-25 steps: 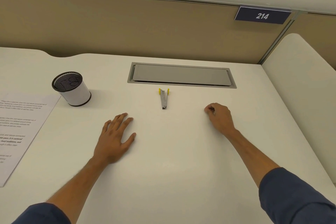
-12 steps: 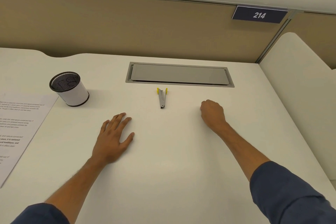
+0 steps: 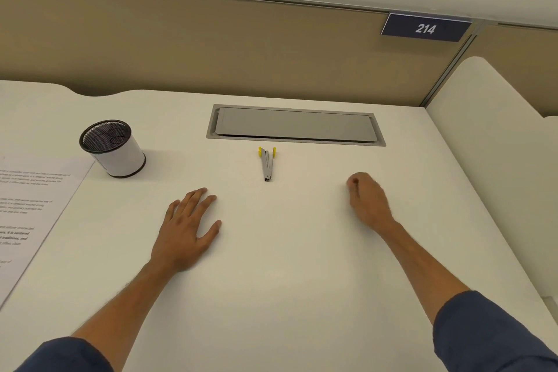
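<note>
So this is a plain white desk (image 3: 287, 296) in what looks like an office cubicle. A tan partition panel (image 3: 211, 48) runs along the far edge, with a dark blue sign (image 3: 425, 29) reading 214 up at the far right. A rounded white side divider (image 3: 489, 145) closes off the right side.

Set into the desk near the far edge is a long grey cable hatch (image 3: 296, 124), lid down. Just on the near side of it, roughly centre, lies the staple tool (image 3: 267, 163). It's a slim grey metal thing lying flat, yellow tabs at the far end and the narrow tip pointing toward the person. Nobody's touching it, and it sits between the two hands but further back.

The left hand (image 3: 184, 232) lies palm down on the desk, near and left of the tool. Its fingers are straight and close together, with the thumb sticking out to the right. The right hand (image 3: 367, 199) rests on the desk over to the right, fingers curled into a loose fist. I can't tell if there's anything inside it. Both forearms are bare, with dark blue sleeves (image 3: 489, 335) pushed up.

Far left there's a black mesh pen cup (image 3: 113, 149) with a white wrap, standing upright. A printed sheet (image 3: 33, 208) lies flat just beside it along the left edge, the text too small to read.
</note>
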Tool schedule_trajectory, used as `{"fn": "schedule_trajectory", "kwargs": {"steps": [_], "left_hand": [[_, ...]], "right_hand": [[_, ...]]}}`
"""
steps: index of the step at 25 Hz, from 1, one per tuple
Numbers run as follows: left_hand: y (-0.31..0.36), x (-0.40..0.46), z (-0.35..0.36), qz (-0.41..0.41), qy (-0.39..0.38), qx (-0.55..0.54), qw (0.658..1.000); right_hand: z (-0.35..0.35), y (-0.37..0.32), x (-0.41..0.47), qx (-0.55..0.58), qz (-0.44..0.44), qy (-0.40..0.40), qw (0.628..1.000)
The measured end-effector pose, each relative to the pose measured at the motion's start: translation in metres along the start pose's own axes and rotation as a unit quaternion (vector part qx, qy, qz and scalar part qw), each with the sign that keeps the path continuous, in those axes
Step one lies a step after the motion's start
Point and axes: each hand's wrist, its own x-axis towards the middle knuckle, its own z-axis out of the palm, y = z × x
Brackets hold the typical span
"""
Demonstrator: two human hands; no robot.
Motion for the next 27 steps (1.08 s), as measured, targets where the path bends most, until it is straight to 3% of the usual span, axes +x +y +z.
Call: {"fn": "schedule_trajectory", "kwargs": {"steps": [3, 8, 22, 27], "left_hand": [[0.000, 0.000, 0.000, 0.002, 0.003, -0.001, 1.000], [0.000, 0.000, 0.000, 0.001, 0.001, 0.000, 1.000], [-0.001, 0.000, 0.001, 0.001, -0.002, 0.006, 1.000], [-0.001, 0.001, 0.001, 0.002, 0.001, 0.005, 1.000]], "right_hand": [[-0.018, 0.039, -0.005, 0.028, 0.064, 0.076, 0.995], [-0.033, 0.063, 0.000, 0.002, 0.085, 0.032, 0.996], [-0.036, 0.042, 0.014, -0.133, 0.074, -0.001, 0.988], [-0.038, 0.022, 0.026, -0.281, 0.069, -0.056, 0.956]]}}
